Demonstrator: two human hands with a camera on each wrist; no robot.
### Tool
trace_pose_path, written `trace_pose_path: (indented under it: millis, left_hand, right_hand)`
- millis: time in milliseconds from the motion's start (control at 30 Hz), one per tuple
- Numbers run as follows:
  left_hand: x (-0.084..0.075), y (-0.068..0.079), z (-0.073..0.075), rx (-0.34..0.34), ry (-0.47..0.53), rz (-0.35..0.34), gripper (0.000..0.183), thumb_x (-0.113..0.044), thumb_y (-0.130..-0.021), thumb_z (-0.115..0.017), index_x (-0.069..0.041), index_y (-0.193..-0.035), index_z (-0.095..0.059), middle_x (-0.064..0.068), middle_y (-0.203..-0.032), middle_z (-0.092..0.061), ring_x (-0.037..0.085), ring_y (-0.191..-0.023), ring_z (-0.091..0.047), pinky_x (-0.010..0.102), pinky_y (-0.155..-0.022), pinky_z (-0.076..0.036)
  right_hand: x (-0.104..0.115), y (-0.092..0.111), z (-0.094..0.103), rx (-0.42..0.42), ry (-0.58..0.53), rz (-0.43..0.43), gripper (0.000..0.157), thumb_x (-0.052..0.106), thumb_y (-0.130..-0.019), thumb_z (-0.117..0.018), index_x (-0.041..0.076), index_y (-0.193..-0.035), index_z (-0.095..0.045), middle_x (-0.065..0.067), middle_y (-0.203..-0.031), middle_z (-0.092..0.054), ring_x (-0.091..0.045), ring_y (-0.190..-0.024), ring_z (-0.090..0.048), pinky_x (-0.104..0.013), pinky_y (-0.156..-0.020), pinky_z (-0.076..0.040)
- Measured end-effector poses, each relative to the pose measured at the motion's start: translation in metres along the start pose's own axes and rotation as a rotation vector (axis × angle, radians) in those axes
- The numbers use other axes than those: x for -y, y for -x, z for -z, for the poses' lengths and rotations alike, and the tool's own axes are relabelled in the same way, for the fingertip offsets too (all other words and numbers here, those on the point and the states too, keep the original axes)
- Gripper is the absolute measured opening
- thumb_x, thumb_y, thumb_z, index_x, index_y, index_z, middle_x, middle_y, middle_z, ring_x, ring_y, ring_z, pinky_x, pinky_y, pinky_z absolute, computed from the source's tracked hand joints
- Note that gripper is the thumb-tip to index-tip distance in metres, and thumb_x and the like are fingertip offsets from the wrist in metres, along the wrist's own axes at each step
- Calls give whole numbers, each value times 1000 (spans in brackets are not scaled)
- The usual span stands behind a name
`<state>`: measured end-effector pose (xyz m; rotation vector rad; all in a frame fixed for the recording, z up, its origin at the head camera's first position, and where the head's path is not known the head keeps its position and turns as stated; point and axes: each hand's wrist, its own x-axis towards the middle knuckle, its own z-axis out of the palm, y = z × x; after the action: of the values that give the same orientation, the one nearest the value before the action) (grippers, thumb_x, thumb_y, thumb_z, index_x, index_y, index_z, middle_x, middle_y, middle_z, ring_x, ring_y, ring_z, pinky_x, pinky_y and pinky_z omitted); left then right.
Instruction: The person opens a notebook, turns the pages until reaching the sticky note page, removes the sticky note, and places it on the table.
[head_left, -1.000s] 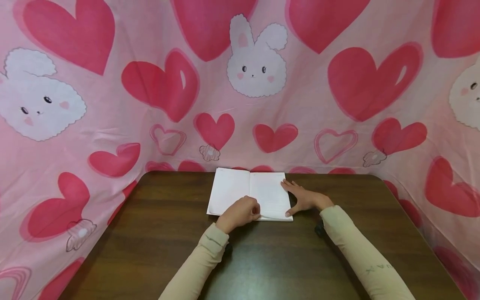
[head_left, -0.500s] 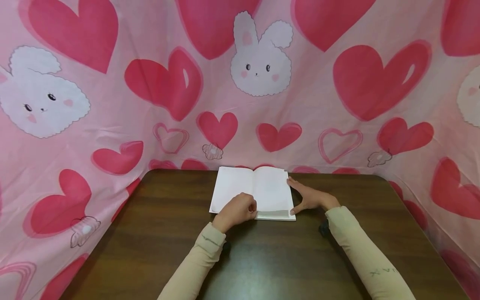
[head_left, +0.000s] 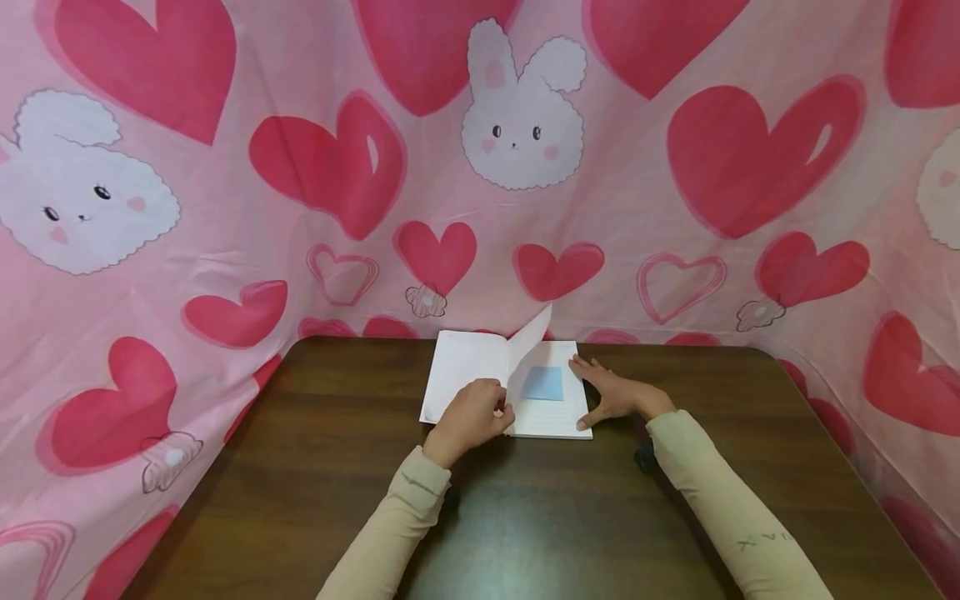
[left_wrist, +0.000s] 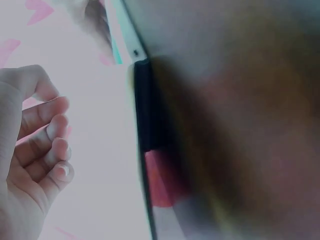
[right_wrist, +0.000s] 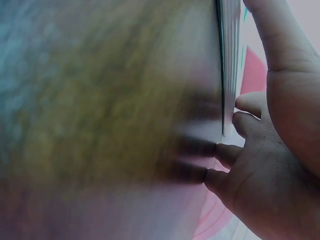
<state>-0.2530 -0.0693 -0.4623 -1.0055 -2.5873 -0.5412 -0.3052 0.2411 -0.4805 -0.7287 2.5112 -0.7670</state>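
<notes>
An open notebook (head_left: 467, 367) with white pages lies near the table's far edge. One page (head_left: 529, 333) stands raised near the spine. On the right-hand page beneath it lies a light blue square of paper (head_left: 546, 383). My left hand (head_left: 472, 417) is at the bottom of the raised page with fingers curled, thumb tip against the index finger, seeming to pinch its lower edge; the pinch itself is unclear. My right hand (head_left: 617, 395) rests along the notebook's right edge, fingers spread and thumb at the lower corner. In the right wrist view, fingertips (right_wrist: 215, 177) meet the table.
The dark wooden table (head_left: 540, 517) has rounded far corners. A pink cloth (head_left: 360, 283) with hearts and rabbit faces hangs around its back and sides.
The right-hand page has lifted and swung up toward the spine, and the blue square has come into sight. My left hand has turned slightly; my right hand has stayed at the notebook's edge.
</notes>
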Motion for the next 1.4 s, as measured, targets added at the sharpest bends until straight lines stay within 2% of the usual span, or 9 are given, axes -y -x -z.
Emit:
trace_pose_path:
  millis: [133, 433, 667, 800, 1033, 1233, 1400]
  left_hand:
    - [-2, -3, 11, -92, 8, -4, 26, -8, -86, -71, -11, -62, -61, -4, -62, -52, 10, -59, -46, 23, -57, -43]
    - [-9, -4, 38, -247, -43, 12, 31, -12, -91, -73, -12, -62, -61, -2, -63, -52, 11, -61, -48, 25, -57, -44]
    - [-4, 0, 42, -361, -145, -97, 25, -6, -86, -74, -11, -63, -63, 0, -64, -49, 17, -62, -51, 29, -59, -47]
    - [4, 3, 43, -376, -206, -144, 21, -6, -85, -73, -9, -65, -66, 2, -65, -50, 18, -64, -51, 29, -60, -46]
    - [16, 9, 48, -364, -251, -178, 22, -7, -86, -71, -8, -65, -66, 3, -66, -53, 19, -64, -49, 29, -61, -46]
    - [27, 21, 49, -389, -276, -189, 23, -6, -83, -72, -8, -62, -63, 4, -65, -50, 21, -64, -48, 32, -63, -43]
    - [36, 33, 48, -381, -294, -168, 24, -5, -82, -71, -7, -60, -61, 5, -66, -49, 23, -67, -48, 33, -64, -43]
  right_hand:
    - [0, 0, 0, 5, -3, -9, 124, 40, -77, -88, 0, -162, -7, -25, -169, 1, -53, -152, 8, -73, -116, 2]
    - [0, 0, 0, 13, -7, -6, 124, 40, -78, -87, 1, -163, -5, -24, -169, 3, -52, -152, 10, -73, -116, 3]
    - [3, 1, 1, 18, -6, 8, 122, 39, -79, -87, -2, -162, -6, -27, -168, 3, -54, -151, 10, -74, -115, 3]
    - [3, 3, 1, 16, -8, 18, 122, 39, -80, -87, -2, -161, -6, -27, -168, 4, -55, -151, 10, -75, -115, 3]
    - [3, 5, 2, 15, -7, 31, 122, 39, -80, -86, -3, -161, -5, -27, -168, 4, -55, -150, 10, -75, -114, 3]
    - [2, 4, 1, 21, -9, 34, 122, 41, -81, -85, -2, -161, -5, -27, -168, 5, -55, -150, 10, -74, -114, 3]
    - [-1, 3, -1, 24, -7, 24, 124, 43, -80, -86, -1, -162, -4, -26, -168, 6, -54, -151, 11, -74, -115, 4]
